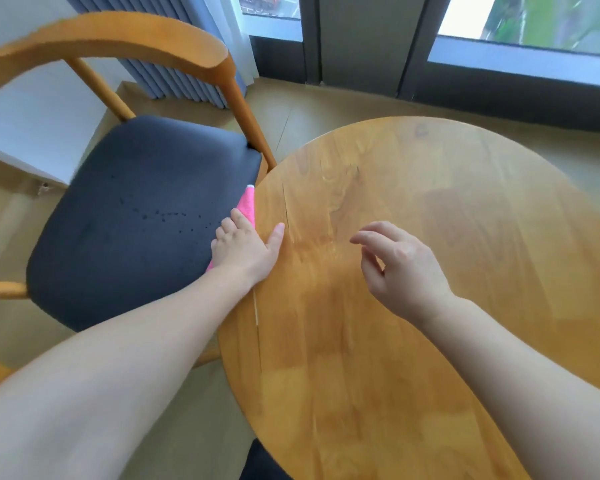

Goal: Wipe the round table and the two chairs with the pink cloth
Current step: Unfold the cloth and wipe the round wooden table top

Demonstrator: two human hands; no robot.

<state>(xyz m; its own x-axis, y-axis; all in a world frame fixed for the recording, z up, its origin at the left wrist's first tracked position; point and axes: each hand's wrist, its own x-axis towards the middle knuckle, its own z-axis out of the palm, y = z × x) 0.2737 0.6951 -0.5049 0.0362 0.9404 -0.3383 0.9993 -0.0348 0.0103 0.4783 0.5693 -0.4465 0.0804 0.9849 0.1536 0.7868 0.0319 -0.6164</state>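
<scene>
Pressing the pink cloth (248,206) against the round table's (413,271) left edge, the left hand (245,247) is curled over it; the right hand (400,268) is held above the tabletop, relaxed and holding nothing. Droplets remain on the 1 visible chair's seat (136,220), so the chairs are judged still unwiped.

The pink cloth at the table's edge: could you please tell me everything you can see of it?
The pink cloth is bright pink and looks soft and fuzzy, with a pale trim at its far tip. Only a narrow strip shows, lying along the left rim of the round table, next to the chair's black seat. The left hand covers most of it, fingers over the cloth and thumb on the tabletop. A small corner peeks out below the wrist.
</scene>
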